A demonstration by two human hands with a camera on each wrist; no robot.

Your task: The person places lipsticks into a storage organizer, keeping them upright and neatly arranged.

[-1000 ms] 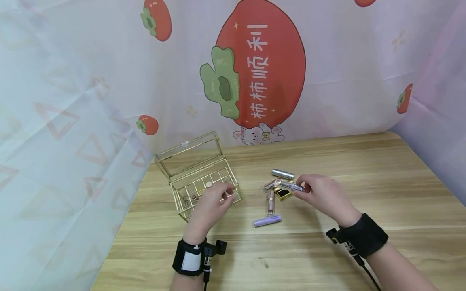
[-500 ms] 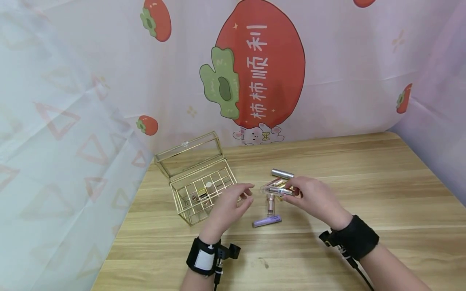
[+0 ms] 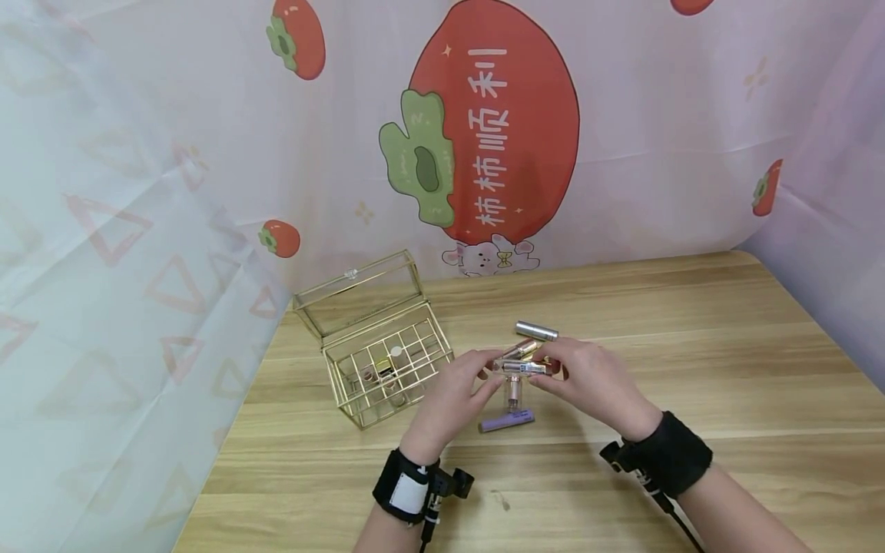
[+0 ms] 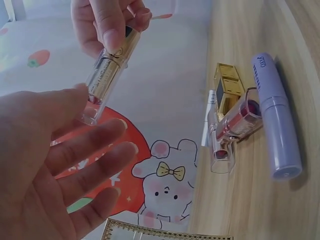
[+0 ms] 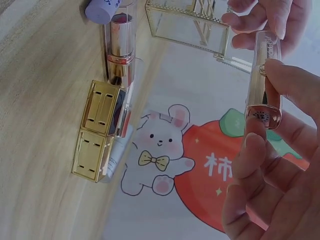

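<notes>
My right hand (image 3: 598, 384) pinches one end of a lipstick tube (image 3: 522, 368) with a clear cap and a gold-toned base, holding it level above the table. At the clear end is my left hand (image 3: 449, 395). In the left wrist view its thumb is at the cap (image 4: 92, 107), while the other fingers spread apart. Whether the thumb presses on it, I cannot tell. Below lie a clear-capped pink lipstick (image 3: 513, 390), a purple tube (image 4: 277, 115) and a gold case (image 5: 97, 125). A silver tube (image 3: 536, 331) lies behind them.
To the left stands a gold-framed glass box (image 3: 376, 324), its lid (image 3: 353, 274) raised. Several small items sit in its gridded compartments. A printed cloth (image 3: 629, 192) hangs behind the wooden table (image 3: 691, 346).
My left hand has moved right, from over the glass box to the lipstick tube's clear end. My right hand has shifted slightly left, carrying the tube.
</notes>
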